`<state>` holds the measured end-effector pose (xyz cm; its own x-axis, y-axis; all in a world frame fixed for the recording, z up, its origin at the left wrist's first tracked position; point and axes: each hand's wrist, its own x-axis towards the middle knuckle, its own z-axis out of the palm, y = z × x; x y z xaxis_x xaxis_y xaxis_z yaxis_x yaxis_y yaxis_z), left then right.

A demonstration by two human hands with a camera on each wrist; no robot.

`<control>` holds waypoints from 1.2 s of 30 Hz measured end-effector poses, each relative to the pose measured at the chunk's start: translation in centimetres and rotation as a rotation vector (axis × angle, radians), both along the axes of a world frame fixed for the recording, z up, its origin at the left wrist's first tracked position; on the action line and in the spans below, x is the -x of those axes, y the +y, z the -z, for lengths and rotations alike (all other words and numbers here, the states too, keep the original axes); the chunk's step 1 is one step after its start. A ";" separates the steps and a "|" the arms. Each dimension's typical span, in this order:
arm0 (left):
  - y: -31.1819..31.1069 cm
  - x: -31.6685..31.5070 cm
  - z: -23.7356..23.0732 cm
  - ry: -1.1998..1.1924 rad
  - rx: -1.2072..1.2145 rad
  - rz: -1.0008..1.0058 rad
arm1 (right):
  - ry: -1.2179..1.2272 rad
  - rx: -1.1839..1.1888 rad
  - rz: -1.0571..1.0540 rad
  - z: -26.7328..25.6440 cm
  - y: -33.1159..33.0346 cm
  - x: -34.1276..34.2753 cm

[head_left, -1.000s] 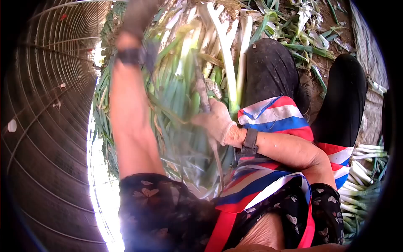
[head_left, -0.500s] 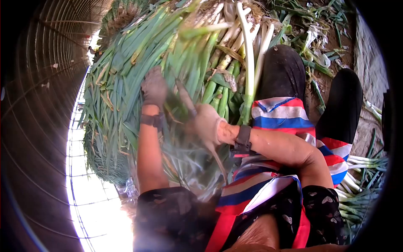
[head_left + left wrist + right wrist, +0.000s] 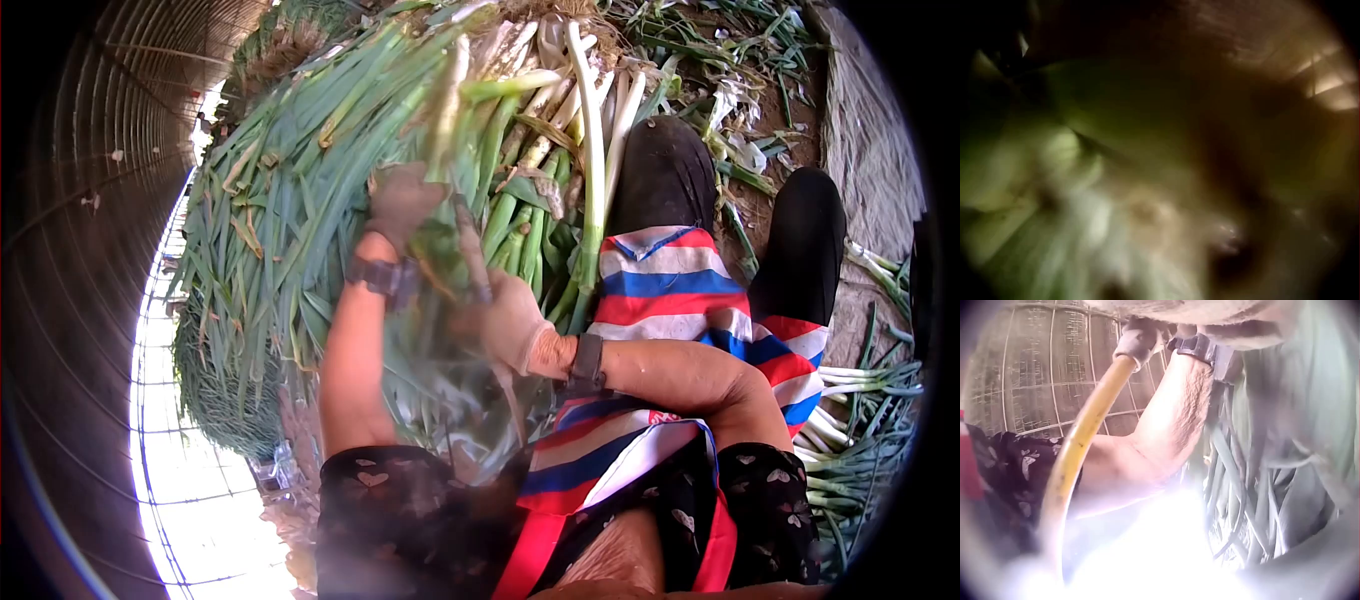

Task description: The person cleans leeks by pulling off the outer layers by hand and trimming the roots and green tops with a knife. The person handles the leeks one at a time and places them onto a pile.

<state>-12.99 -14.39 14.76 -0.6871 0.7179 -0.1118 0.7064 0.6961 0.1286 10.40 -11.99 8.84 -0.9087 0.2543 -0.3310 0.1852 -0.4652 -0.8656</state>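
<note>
My left hand, in a dark glove, grips a green onion whose pale stalk stands up blurred from the fist. In a light glove, my right hand holds a dark wand-like nozzle that points up beside that onion. A yellow hose runs from the grip toward the body in the right wrist view, where part of the right hand shows along the top. Dark and smeared, the left wrist view gives only pale stalks and green patches.
A big heap of green onions lies under and left of the hands. Striped apron and dark-trousered knees are at the right. Leaf scraps litter the ground; more onions lie lower right. A ribbed wall stands left.
My left hand came down from the top of the view onto the leaves, then shifted slightly right with an onion stalk raised beside the nozzle. My right hand keeps its hold, almost in place.
</note>
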 end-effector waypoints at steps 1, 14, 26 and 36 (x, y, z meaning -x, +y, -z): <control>0.3 -1.8 0.3 0.014 -0.014 -0.032 | -0.031 -0.035 -0.014 -0.3 -0.1 -0.6; -5.4 -4.0 -0.9 -0.012 0.077 0.198 | -0.097 -0.034 -0.054 -2.5 -0.5 -4.4; -1.9 -2.0 2.6 -0.040 -0.185 0.061 | -0.049 0.058 0.086 -0.5 -0.2 -2.1; -6.2 -4.6 6.8 -0.495 -0.438 0.156 | 0.133 0.014 0.254 3.5 1.8 1.1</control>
<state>-8.39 -20.56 7.97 -0.5148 0.8550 -0.0623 0.5796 0.4007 0.7096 9.26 -10.14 5.31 -0.8524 0.4753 -0.2178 -0.0538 -0.4941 -0.8677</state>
